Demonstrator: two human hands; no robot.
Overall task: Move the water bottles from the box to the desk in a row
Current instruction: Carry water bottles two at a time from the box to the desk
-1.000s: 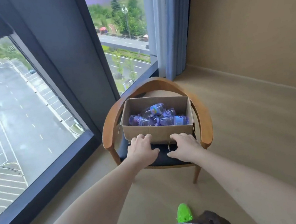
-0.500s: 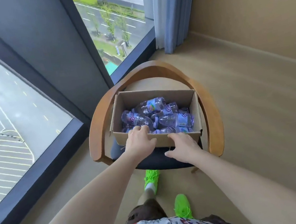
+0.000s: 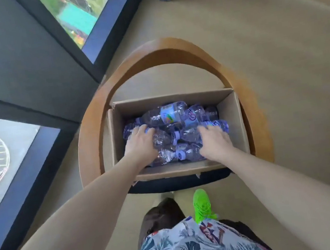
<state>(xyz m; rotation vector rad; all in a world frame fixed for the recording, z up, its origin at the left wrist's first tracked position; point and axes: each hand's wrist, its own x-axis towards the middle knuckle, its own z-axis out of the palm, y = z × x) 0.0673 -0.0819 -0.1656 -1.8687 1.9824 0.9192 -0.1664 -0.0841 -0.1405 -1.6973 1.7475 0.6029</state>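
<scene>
Clear plastic water bottles lie piled in open brown cardboard box on curved wooden chair. Your left hand and right hand rest on pile; whether either grip closes on a bottle, cannot tell.

A wooden armchair with a dark seat cushion carries an open cardboard box, its front wall near the cushion's front edge.
</scene>
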